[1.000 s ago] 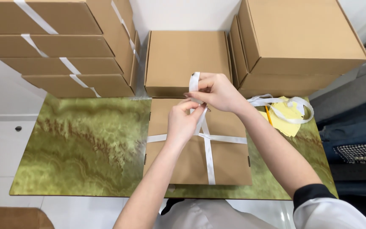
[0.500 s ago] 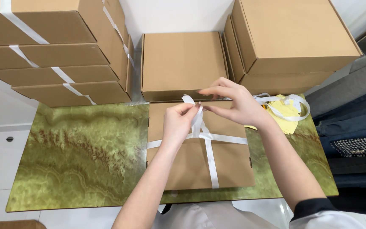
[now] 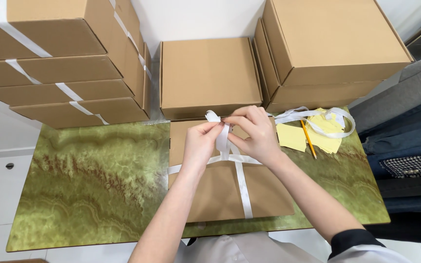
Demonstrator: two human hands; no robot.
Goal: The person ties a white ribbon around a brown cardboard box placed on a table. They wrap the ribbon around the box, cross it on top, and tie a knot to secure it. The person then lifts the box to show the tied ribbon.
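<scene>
Ribbon (image 3: 221, 138), white and flat, is being gripped above a flat brown cardboard box (image 3: 220, 190) that lies on a green marbled table (image 3: 88, 185). The left hand (image 3: 200, 144) is closed on the ribbon's raised loop, thumb and forefinger pinching it from the left. The right hand (image 3: 254, 134) is closed on the same loop from the right, its fingertips pressed together on the band. Beneath the hands, the ribbon is crossed over the box lid: one strand is run sideways across the top, another straight down toward the near edge.

Behind this box, a plain unwrapped carton (image 3: 208, 75) of the same brown is set against the white wall. To the left, a stack of ribboned boxes (image 3: 59, 63) is piled, each one marked by a slanting white band. To the right, two larger plain cartons (image 3: 327, 48) are stacked, the upper one overhanging slightly.

Just right of the hands, yellow paper slips (image 3: 313, 134) are scattered on the table, with a yellow pencil (image 3: 308, 139) laid across them and a loose length of white ribbon (image 3: 317, 117) coiled over the top. No printing can be made out on any package.
</scene>
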